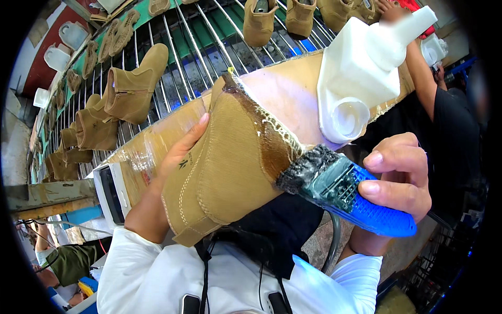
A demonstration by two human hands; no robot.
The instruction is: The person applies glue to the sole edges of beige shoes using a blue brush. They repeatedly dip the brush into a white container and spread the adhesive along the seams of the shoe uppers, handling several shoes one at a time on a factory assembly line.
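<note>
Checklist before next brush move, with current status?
1. Left hand supports tan boot: ok.
2. Right hand grips blue brush by its handle: ok.
3. Dark bristles touch the boot's edge: ok.
4. White fluid covers the whole dark brown band: not ok; bare brown shows.
5. Fluid level in white container: cannot tell; walls look opaque.

"What's in front of you?"
"A cardboard-covered worktop (130, 152); along its far edge I see a rack (180, 57) of metal bars."
"Beyond?"
"Past the rack's far left corner, something dark red (36, 78); wall or floor, I can't tell."
"Below?"
"Greyish floor (317, 245) on my side. Pale violet light (285, 86) tints the worktop."
</note>
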